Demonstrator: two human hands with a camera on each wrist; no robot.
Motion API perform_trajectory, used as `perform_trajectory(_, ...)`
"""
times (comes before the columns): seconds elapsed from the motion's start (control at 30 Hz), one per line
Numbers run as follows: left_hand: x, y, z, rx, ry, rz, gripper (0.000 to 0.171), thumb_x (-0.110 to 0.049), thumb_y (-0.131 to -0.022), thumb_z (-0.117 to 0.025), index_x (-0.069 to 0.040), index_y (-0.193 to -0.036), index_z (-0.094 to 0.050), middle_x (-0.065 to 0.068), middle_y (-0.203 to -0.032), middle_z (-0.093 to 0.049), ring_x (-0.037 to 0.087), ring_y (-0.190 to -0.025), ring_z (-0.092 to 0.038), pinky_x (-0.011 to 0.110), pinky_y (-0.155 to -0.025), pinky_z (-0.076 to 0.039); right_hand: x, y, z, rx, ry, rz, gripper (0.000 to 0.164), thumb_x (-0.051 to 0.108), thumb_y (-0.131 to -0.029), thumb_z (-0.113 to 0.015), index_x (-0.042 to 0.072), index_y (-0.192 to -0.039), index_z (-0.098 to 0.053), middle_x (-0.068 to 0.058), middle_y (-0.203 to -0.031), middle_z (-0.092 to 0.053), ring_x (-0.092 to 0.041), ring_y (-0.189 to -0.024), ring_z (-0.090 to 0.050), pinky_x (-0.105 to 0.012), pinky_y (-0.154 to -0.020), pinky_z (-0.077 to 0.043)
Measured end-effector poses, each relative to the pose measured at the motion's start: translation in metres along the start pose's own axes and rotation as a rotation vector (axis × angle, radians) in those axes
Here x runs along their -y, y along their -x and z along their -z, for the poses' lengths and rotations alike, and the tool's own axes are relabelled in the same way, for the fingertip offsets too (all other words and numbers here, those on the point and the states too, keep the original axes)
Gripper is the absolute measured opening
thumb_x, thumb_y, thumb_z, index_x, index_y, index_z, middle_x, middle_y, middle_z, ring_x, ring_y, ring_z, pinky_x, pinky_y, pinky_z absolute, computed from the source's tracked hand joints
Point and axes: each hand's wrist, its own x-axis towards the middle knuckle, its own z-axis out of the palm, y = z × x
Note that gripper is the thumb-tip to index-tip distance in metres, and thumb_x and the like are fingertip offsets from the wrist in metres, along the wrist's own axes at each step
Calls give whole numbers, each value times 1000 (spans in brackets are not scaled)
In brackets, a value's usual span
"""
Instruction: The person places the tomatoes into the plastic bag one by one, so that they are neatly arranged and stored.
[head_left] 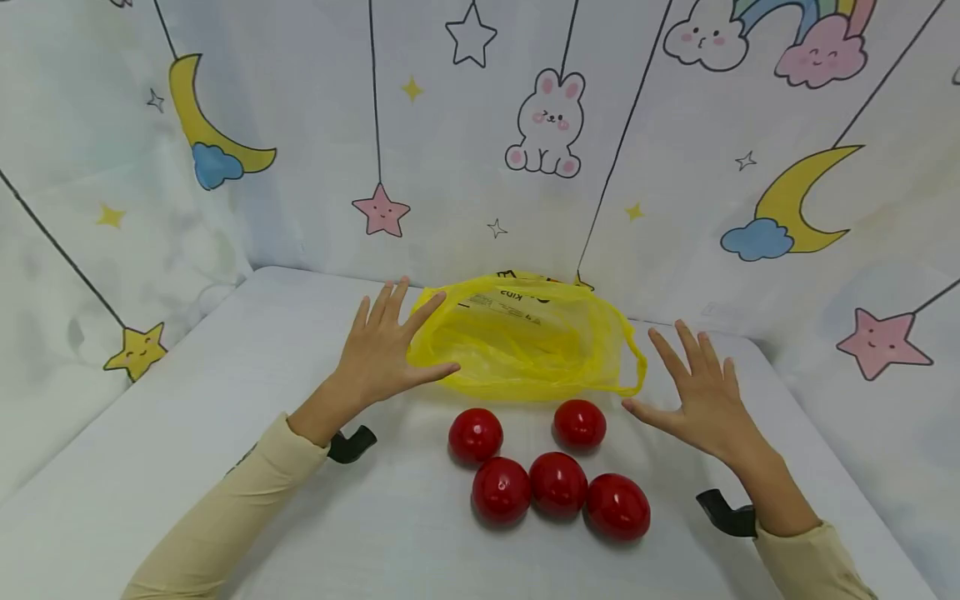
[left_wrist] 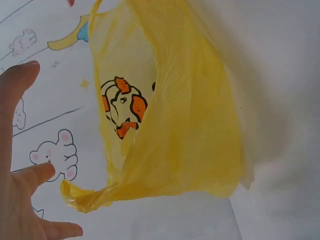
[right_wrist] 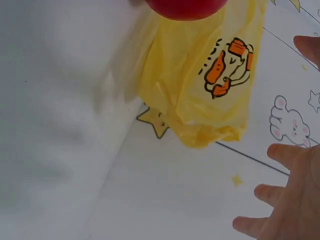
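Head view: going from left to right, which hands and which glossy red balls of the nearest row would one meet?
Bare left hand, leftmost glossy red ball of the nearest row, middle glossy red ball, rightmost glossy red ball, bare right hand.

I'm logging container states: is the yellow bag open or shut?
Open: in the head view, the yellow bag gapes toward the camera, its rim spread and its inside visible.

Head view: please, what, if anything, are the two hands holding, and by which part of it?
Nothing is held: the left hand and the right hand are both spread and empty.
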Motion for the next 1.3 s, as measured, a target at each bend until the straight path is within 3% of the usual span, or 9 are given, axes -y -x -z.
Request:
perform_trajectory(0.07, 1, 0, -1, -17, 13, -8, 91, -71, -79, -59, -32, -154, -27, 23, -159, -19, 44, -144, -19, 64, -114, -17, 1, 0, -2, -4, -11, 12, 101, 56, -81, -69, 25, -158, -12, -16, -163, -2, -47, -146, 1, -76, -106, -1)
perform_trajectory(0.17, 2, -2, -2, -50, 37, -18, 89, -68, -79, -62, -30, -154, -30, 23, -157, -24, 43, -142, -25, 63, -112, -24, 4, -1, -4, -38, -15, 27, 99, 52, -80, -72, 26, -158, -17, -15, -162, -9, -47, -144, -12, -77, -103, -20)
perform_trajectory(0.27, 4, -3, -5, -58, 72, -14, 88, -66, -79, -64, -31, -153, -31, 23, -156, -26, 45, -137, -35, 63, -106, -34, 9, 0, -6, -82, -32, 43, 95, 48, -80, -73, 26, -156, -22, -15, -160, -17, -48, -137, -27, -73, -87, -43)
perform_trajectory(0.37, 5, -3, -7, -43, 102, -1, 86, -65, -79, -65, -34, -152, -32, 24, -156, -26, 47, -128, -45, 62, -96, -45, 14, 1, -6, -117, -60, 75, 90, 44, -79, -75, 26, -154, -28, -14, -158, -23, -47, -130, -36, -66, -71, -53)
perform_trajectory(0.53, 5, -2, -8, -16, 141, 13, 85, -63, -79, -67, -34, -152, -33, 25, -155, -27, 48, -122, -51, 56, -80, -55, 20, 2, -8, -153, -107, 136, 86, 37, -77, -78, 22, -150, -37, -12, -155, -31, -43, -128, -39, -61, -69, -55)
perform_trajectory(0.7, 5, -1, -11, 41, 197, 43, 82, -59, -81, -69, -32, -151, -35, 26, -155, -26, 49, -125, -47, 55, -79, -56, 21, 2, -14, -152, -152, 159, 80, 33, -75, -81, 20, -145, -45, -15, -143, -42, -39, -119, -47, -60, -73, -55)
perform_trajectory(1.03, 3, 0, -17, 102, 300, 61, 68, -45, -88, -69, -27, -147, -43, 26, -146, -41, 45, -116, -55, 58, -88, -52, 14, 2, -31, 6, -403, 262, 62, 21, -77, -83, 12, -133, -57, -2, -126, -56, -18, -105, -55, -36, -84, -57)
perform_trajectory(1.17, 5, 0, -20, 75, 324, 38, 61, -35, -88, -72, -18, -142, -51, 24, -141, -46, 41, -116, -55, 55, -91, -52, 12, 1, -38, 74, -481, 299, 58, 17, -79, -81, 9, -131, -58, -2, -125, -56, -16, -103, -56, -42, -83, -58)
perform_trajectory(1.3, 9, -1, -24, 41, 356, 16, 62, -24, -86, -75, -11, -142, -50, 24, -131, -53, 35, -102, -61, 48, -86, -56, 10, 1, -43, 156, -533, 318, 59, 17, -80, -80, 10, -133, -56, -4, -128, -54, -20, -105, -59, -45, -83, -57)
